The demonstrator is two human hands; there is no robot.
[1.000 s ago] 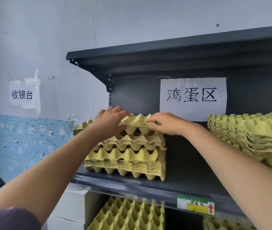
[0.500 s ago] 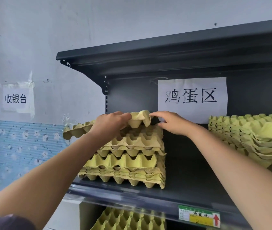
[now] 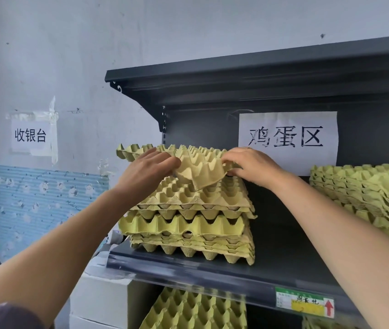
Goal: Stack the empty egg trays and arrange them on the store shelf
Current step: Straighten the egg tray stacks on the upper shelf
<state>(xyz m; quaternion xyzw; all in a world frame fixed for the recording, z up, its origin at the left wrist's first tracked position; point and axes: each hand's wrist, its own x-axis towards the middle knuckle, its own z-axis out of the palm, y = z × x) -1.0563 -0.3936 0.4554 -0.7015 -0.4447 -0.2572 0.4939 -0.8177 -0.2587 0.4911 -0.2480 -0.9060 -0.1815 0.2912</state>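
Lifted since half a second ago, the top tray (image 3: 198,167) now rides higher over the pile. Its near corner droops between the hands, where before it lay low against the layers beneath. The left hand (image 3: 149,170) curls its fingers over the tray's near edge and grips it. The right hand (image 3: 250,166) pinches the edge on the other side of that corner. The tray's far end juts out beyond the left hand, past the side of the stack (image 3: 188,222), which sits directly below both hands on the shelf (image 3: 283,262). That stack looks uneven, its layers not fully nested. I judge that the tray is being raised so it can be turned square and set down again, which would mean this pile is not yet finished. Off to the right of the right hand, a second stack (image 3: 364,193) lies on the same shelf.
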